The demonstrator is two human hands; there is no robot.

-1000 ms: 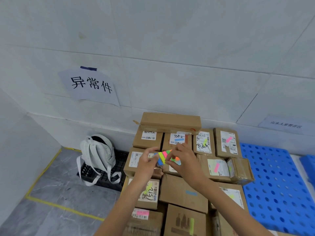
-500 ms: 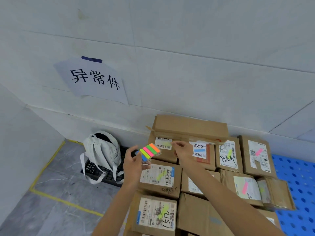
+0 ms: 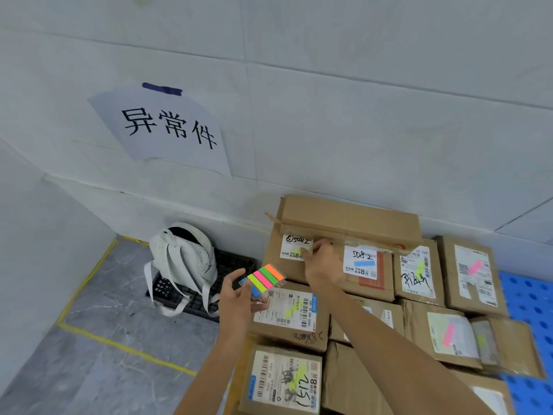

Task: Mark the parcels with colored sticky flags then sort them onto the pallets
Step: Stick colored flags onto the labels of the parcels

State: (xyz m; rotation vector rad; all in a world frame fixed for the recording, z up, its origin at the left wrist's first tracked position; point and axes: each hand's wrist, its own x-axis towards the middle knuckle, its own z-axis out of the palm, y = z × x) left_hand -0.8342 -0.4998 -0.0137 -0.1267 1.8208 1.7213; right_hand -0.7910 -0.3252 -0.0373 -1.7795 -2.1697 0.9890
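**Flag pad** (image 3: 264, 278). Strips of blue, yellow, pink, green and orange, side by side on a clear backing. The left hand (image 3: 239, 304) grasps it by the lower end with fingers curled round it. It is held up just beside the work, probably so the other hand can reach the next strip.

**Right hand** (image 3: 321, 263). It reaches across to the back-left parcel (image 3: 278, 268). The bent fingers (image 3: 317, 246) pinch a yellow flag (image 3: 306, 251) against that parcel's white label (image 3: 294, 247). The flag sits on the label, where a sorter would look first.

**Parcels.** Brown cartons packed edge to edge with their labels facing up, so the marks read from above. The neighbouring labels carry a blue flag (image 3: 363, 262), another yellow one (image 3: 419, 269) and a pink flag (image 3: 475, 267). A long carton (image 3: 350, 220) lies across the back row, against the wall.

**Blue pallet** (image 3: 535, 301). To the right, touching the stack, and bare where it shows. Marking looks close to done, and sorting looks not yet begun.

**Sundries.**
- A white backpack (image 3: 182, 259) sits on a black crate (image 3: 230, 265) in the corner.
- A paper sign (image 3: 161, 127) is taped to the wall.
- A yellow tape line (image 3: 89, 295) runs across the floor.
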